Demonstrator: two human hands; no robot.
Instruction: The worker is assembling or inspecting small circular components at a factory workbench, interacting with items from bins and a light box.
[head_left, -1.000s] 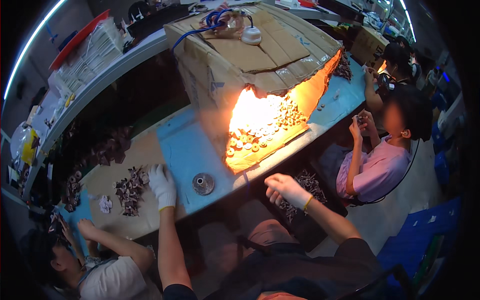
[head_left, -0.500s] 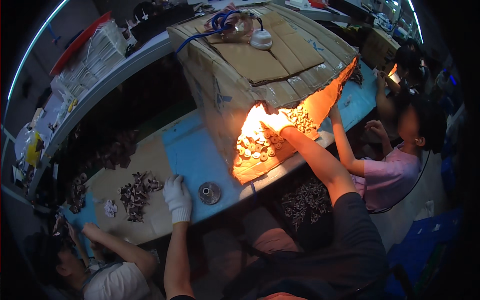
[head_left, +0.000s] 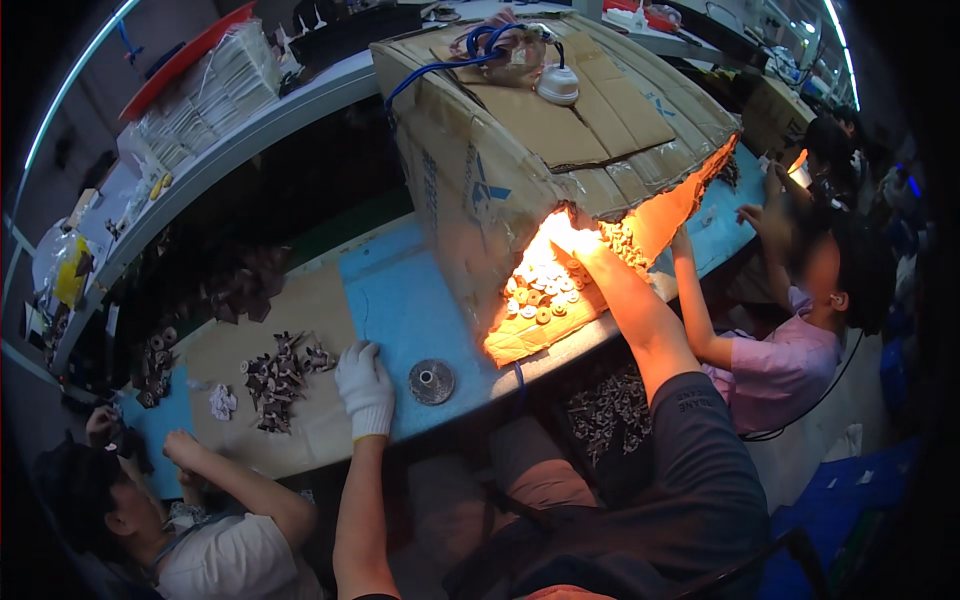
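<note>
My right hand (head_left: 583,243) reaches into the open, glowing front of a cardboard box (head_left: 450,170), among small round ring-like discs (head_left: 540,298). Strong glare washes out its fingers, and what they hold, if anything, is hidden. In a white knit glove, my left hand (head_left: 364,390) lies on the blue-covered bench, fingers stretched out and holding nothing. Just to its right is a round grey metal disc (head_left: 432,382) with a raised centre. Left of the glove, a pile of small dark brown pieces (head_left: 280,380) lies on a cardboard sheet (head_left: 320,440).
A white lamp socket (head_left: 557,85) with blue cord tops the box. Co-workers sit on both sides, one in a pink shirt (head_left: 785,365), one in a white shirt (head_left: 235,560). A shelf (head_left: 250,110) runs behind. Dark small parts (head_left: 610,410) fill a container below the bench edge.
The view has shifted, so the box and bench appear farther right. My right hand stays inside the box opening, and my left hand still rests on the bench.
</note>
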